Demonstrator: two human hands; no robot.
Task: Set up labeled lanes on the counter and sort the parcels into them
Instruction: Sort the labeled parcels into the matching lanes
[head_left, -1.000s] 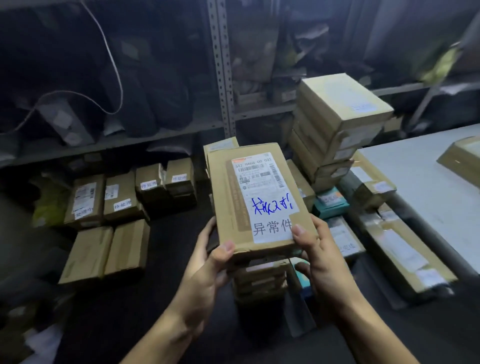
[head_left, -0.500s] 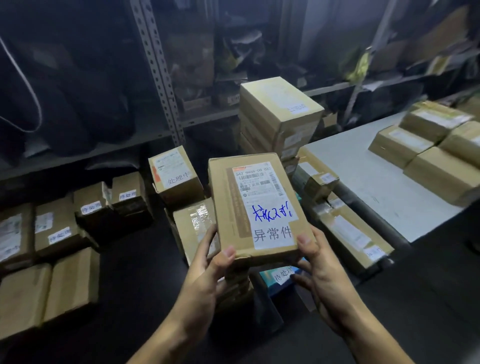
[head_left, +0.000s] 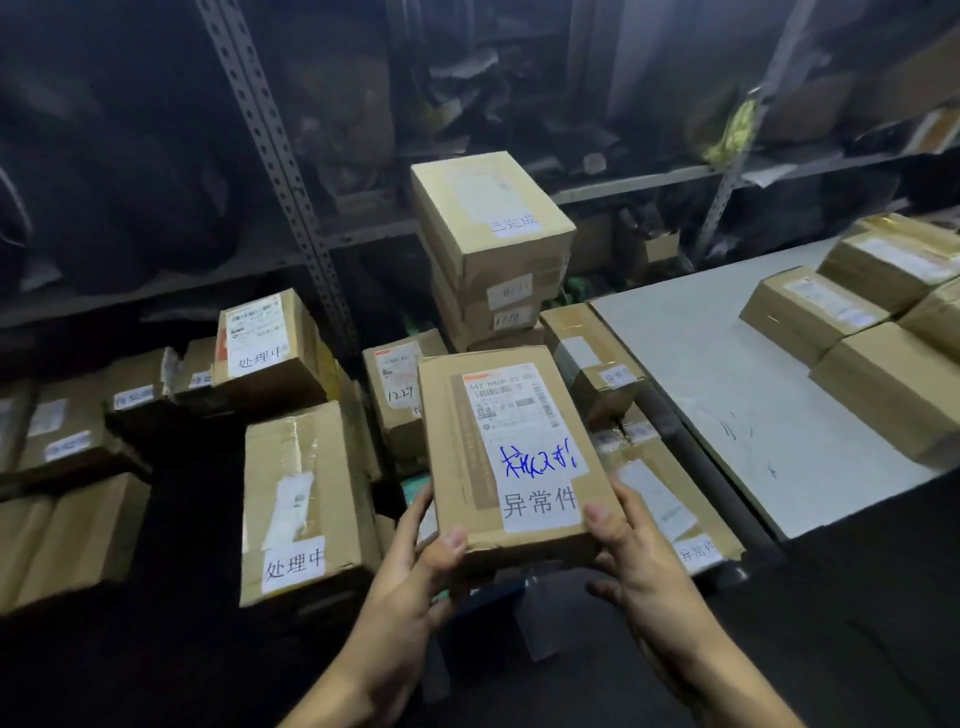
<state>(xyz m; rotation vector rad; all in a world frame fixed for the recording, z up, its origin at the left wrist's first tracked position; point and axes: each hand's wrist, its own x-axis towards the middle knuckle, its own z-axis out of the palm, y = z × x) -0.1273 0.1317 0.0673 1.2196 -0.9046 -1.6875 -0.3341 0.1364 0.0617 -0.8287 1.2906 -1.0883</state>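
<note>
Swinging right since a moment ago, my view now takes in more of the white counter (head_left: 727, 395) and the parcels on it (head_left: 852, 332). Stacked boxes (head_left: 493, 234) rise behind, and a large box marked 处理中 (head_left: 301, 499) sits left. I hold the 异常件 parcel (head_left: 514, 452) above the floor piles, left hand (head_left: 410, 566) and right hand (head_left: 639, 561) gripping its near corners, thumbs on top.

The scene is being viewed from one head-worn camera, angled forward and down, close above the hand-held brown cardboard parcel (head_left: 514, 457)
</note>
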